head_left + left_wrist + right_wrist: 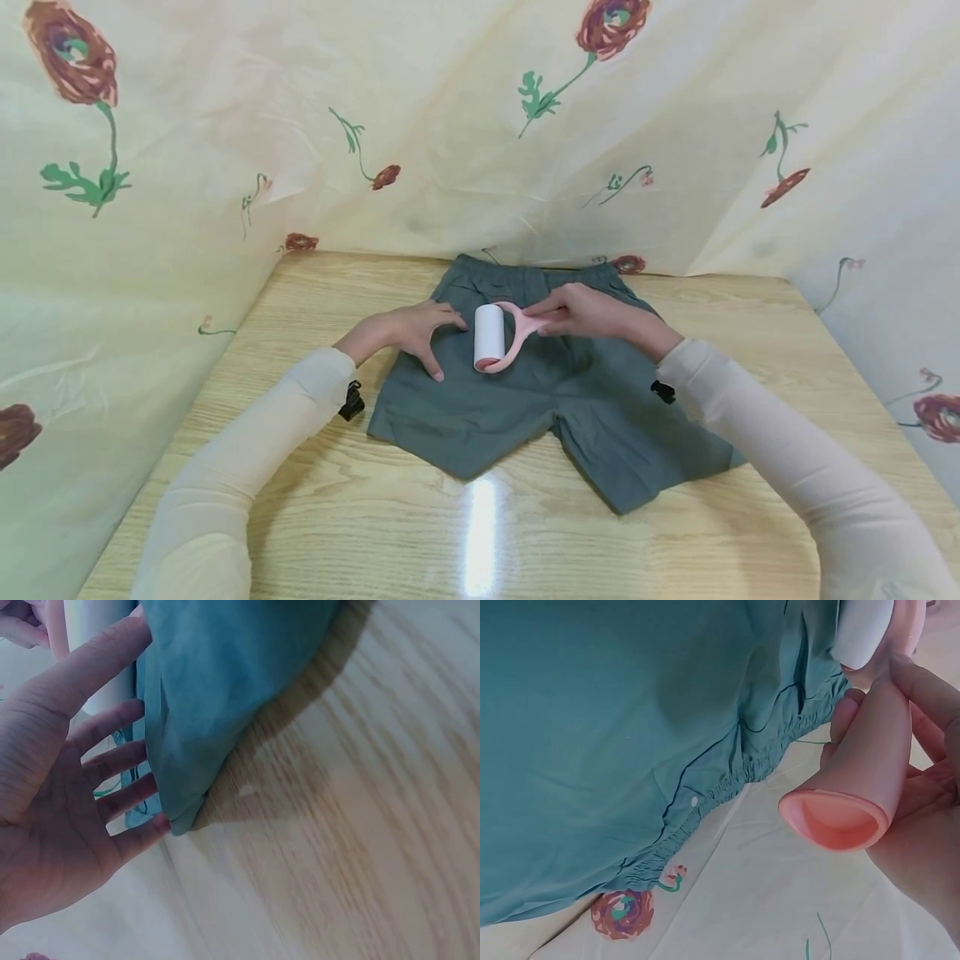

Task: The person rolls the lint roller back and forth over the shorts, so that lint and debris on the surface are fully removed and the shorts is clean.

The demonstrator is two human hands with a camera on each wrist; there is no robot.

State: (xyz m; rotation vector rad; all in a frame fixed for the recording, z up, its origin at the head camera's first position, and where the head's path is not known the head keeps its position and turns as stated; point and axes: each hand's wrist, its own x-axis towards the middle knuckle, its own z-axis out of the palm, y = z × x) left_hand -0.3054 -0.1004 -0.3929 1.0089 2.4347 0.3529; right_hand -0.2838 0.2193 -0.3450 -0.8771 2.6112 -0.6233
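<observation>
Dark grey-green shorts [480, 417] lie spread on the table, elastic waistband toward the back. My right hand [592, 312] grips the pink handle [866, 761] of a lint roller [490, 333], its white cylinder over the upper left part of the shorts. In the right wrist view the handle's hollow end faces the camera, with fingers and thumb around it. My left hand [416, 329] rests on the left side of the shorts, thumb and fingers spread. The left wrist view shows its straight fingertips [154, 784] at the fabric's edge.
The wooden table [360, 517] extends around the shorts, with a bright light reflection near the front. A flower-printed cloth [450, 125] hangs behind the table and along both sides. Black wrist devices [351, 402] are strapped over the pale sleeves [225, 467].
</observation>
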